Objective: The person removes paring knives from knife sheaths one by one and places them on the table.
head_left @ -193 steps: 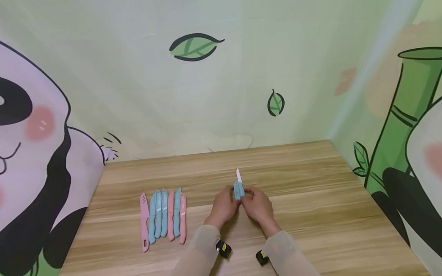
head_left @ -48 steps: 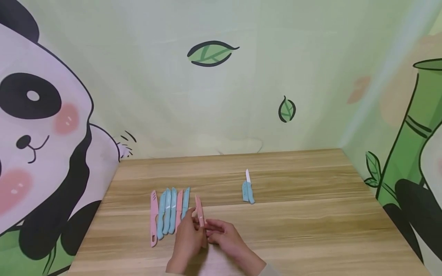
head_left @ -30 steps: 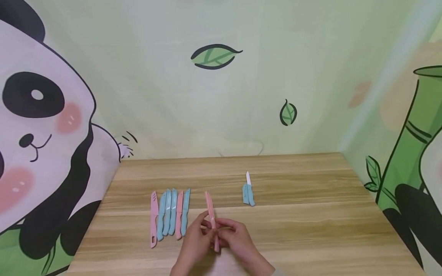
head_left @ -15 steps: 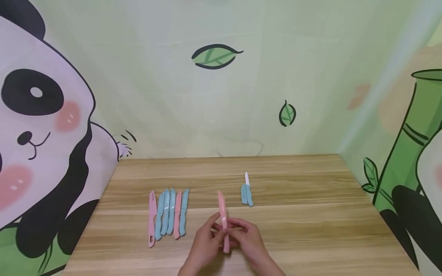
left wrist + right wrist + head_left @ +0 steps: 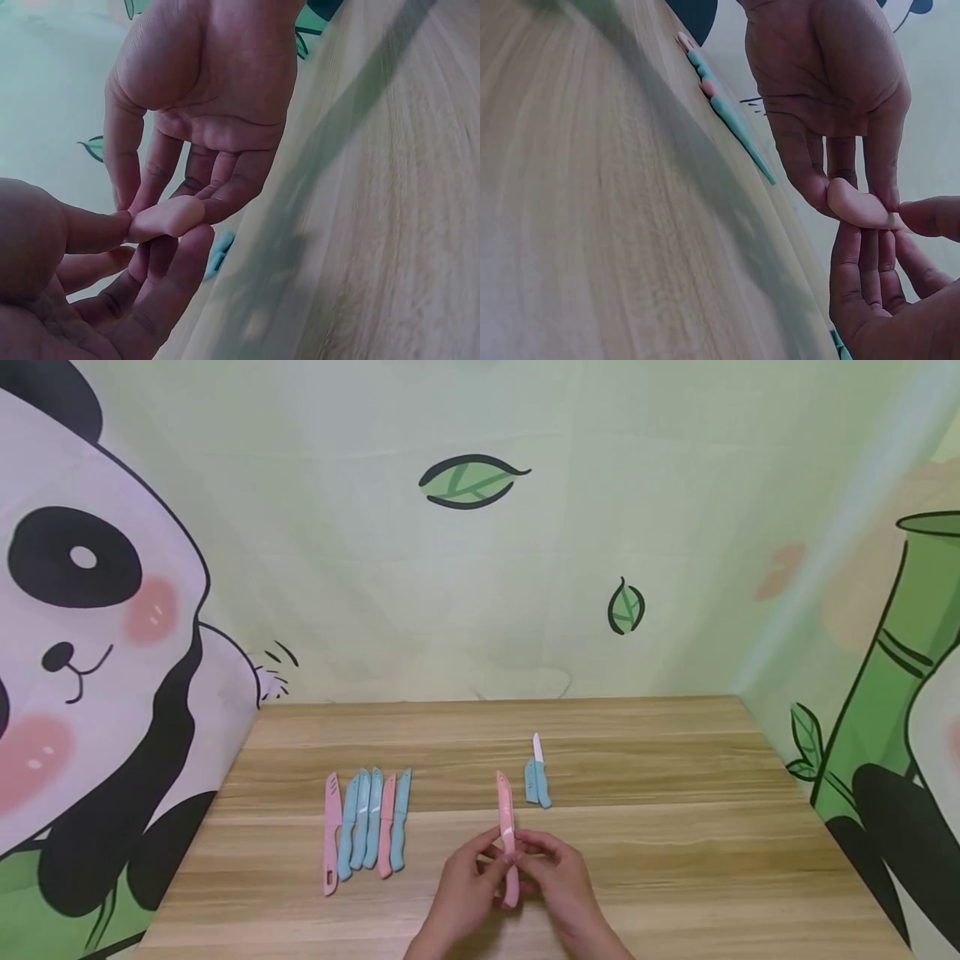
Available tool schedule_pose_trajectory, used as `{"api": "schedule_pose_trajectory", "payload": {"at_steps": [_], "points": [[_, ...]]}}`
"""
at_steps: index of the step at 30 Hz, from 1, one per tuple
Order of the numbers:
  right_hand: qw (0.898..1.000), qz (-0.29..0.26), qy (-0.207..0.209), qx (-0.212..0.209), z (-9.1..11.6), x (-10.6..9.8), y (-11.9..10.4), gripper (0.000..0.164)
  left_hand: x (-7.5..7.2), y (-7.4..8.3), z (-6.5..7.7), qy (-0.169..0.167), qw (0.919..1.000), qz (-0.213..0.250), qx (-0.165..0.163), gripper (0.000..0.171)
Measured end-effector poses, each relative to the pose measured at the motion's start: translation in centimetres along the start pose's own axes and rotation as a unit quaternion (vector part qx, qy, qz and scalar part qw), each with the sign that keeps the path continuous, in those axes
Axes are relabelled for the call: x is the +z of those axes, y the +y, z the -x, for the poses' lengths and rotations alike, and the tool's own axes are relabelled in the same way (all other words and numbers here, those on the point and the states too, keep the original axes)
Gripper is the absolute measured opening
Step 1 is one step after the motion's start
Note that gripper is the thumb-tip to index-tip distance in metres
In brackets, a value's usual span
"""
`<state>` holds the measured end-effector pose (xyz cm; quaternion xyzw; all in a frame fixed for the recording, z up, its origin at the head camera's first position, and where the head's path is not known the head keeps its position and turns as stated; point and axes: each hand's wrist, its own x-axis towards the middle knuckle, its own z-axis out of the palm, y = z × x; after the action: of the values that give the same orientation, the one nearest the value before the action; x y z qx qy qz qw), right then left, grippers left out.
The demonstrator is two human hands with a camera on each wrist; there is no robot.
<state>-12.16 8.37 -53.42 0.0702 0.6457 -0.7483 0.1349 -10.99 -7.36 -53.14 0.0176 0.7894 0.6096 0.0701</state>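
A pink knife point(image 5: 506, 806) in its pink sheath is held between both hands, its tip toward the back of the table. My left hand point(image 5: 467, 889) pinches it from the left, near where handle and sheath meet. From the other side, my right hand point(image 5: 566, 881) pinches it at about the same spot. Thumbs and fingertips of both hands close around the handle point(image 5: 171, 217) in the left wrist view. Behind the hands lies an unsheathed blue knife point(image 5: 543, 777) with a white blade, right beside its blue sheath point(image 5: 531, 782).
On the left of the wooden table point(image 5: 675, 827) stretches a row of sheathed knives: a larger pink knife point(image 5: 331, 835) at its left end, then several blue ones and a slimmer pink knife point(image 5: 386, 827). A printed cloth wall point(image 5: 337, 568) borders the table's back.
Earlier both hands held the blue knife and its sheath, which now lie on the table. The pink knife has left the row's right end and moved right in both hands.
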Motion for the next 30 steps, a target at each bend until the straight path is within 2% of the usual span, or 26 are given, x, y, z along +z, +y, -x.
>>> {"api": "schedule_pose_trajectory", "payload": {"at_steps": [11,17,30], "points": [[1.000,-0.002,0.006,-0.003,0.2,-1.2,0.2,0.044,1.2,-0.2,-0.3,-0.007,0.9996,0.026,-0.005,0.043],[1.000,-0.003,0.012,0.001,0.2,-1.7,0.1,0.043,1.6,-0.3,-0.6,-0.006,0.9999,0.009,0.002,0.042],[1.000,0.004,0.017,0.010,0.3,-2.4,0.2,0.038,2.3,-0.2,-0.6,-0.016,0.9994,0.025,-0.015,0.023]]}}
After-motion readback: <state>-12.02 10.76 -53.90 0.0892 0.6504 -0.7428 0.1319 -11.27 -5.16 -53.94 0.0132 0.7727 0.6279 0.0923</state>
